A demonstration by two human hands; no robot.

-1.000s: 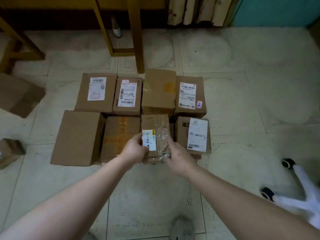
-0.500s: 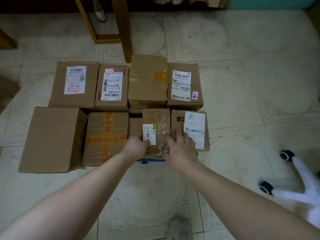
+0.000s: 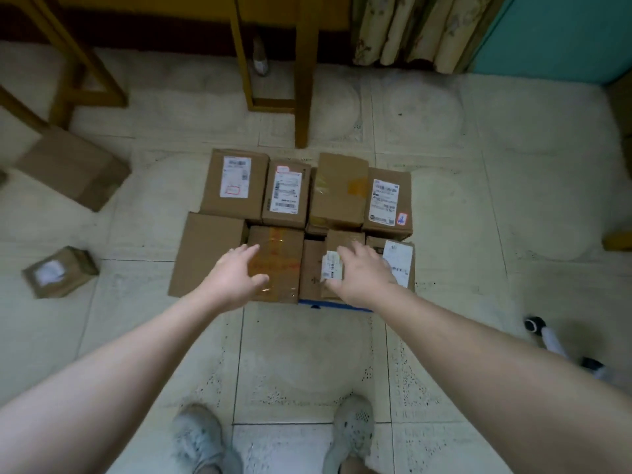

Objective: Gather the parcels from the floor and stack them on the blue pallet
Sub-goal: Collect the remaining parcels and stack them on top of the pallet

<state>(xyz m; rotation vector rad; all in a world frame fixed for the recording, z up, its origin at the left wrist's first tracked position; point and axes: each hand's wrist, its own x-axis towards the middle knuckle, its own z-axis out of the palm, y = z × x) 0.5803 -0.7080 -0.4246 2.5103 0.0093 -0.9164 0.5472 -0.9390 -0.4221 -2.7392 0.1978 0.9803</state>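
Left hand (image 3: 236, 275): fingers spread wide, holds nothing, over orange-taped box (image 3: 278, 248).
Right hand (image 3: 362, 277): flat, fingers straight, laid over small labelled parcel (image 3: 332, 265), thumb at near edge. No grip seen; likely pressing it snug between neighbours.
Parcels packed edge to edge in two rows on blue pallet (image 3: 337, 305), only near lip showing. Tight packing probably keeps layer level for more.
Two parcels on floor (image 3: 307, 354) at left, well apart from pallet: large brown box (image 3: 73, 169), small white-labelled box (image 3: 60, 271). Task unfinished.
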